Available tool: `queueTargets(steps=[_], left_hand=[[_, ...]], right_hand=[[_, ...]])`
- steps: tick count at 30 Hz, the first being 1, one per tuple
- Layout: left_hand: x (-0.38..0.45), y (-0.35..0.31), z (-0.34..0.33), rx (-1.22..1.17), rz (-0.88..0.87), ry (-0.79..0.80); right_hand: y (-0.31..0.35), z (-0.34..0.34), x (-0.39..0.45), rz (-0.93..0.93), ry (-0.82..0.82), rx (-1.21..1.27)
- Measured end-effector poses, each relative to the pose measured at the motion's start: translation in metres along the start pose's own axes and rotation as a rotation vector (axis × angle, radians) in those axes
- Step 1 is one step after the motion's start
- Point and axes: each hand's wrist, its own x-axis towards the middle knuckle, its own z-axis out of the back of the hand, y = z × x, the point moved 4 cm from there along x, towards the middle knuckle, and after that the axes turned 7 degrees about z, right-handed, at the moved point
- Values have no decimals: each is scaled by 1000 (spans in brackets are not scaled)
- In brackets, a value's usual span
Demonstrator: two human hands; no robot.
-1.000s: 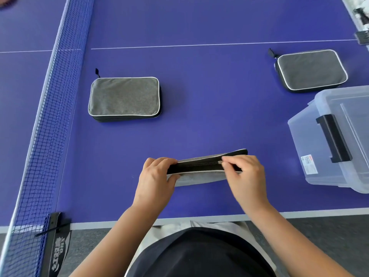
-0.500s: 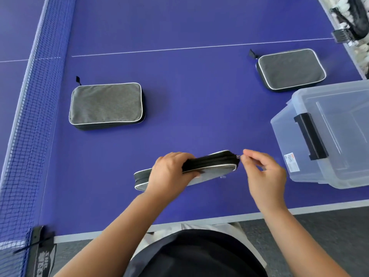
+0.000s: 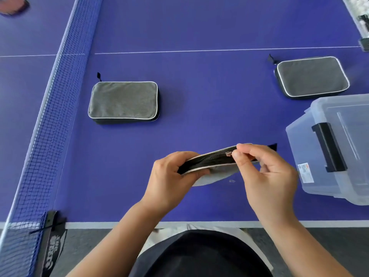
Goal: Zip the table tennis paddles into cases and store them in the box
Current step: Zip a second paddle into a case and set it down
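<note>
Purple bench point(image 3: 199, 96) is lying open between net point(image 3: 40, 120) and clear box point(image 3: 311, 156); left hand point(image 3: 169, 180) is gripping the case point(image 3: 211, 162), right hand point(image 3: 265, 176) pinching its zipper pull point(image 3: 228, 153).

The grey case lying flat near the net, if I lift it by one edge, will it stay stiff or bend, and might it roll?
The grey case near the net will probably stay fairly stiff: it lies flat with straight piped edges and an even thickness. It should not roll, since it is a flat rectangle. Its fabric face looks matte, so it is likely not slippery on the table.
</note>
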Motion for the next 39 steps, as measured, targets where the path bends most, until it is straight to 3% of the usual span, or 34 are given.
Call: queueTargets(steps=[6,13,23,29,33,36,39], left_hand=[[-10,31,32,88,96,-17],[0,-16,6,473,-213,71],[2,-4,11,424,-216,-11],[4,-6,8,442,-223,8],[5,-6,7,434,-246,-6],[3,-3,10,376,-282,-6],[1,8,16,384,-285,37]], right_hand=[[-19,-3,1,-139,51,-26],[-6,-15,-9,-90,98,25],[-32,-6,-7,-319,102,-31],[-35,-4,-4,-181,221,-224],[-20,-1,2,65,272,-312],[-11,-14,8,182,524,-235],[-13,-36,13,287,792,-309]])
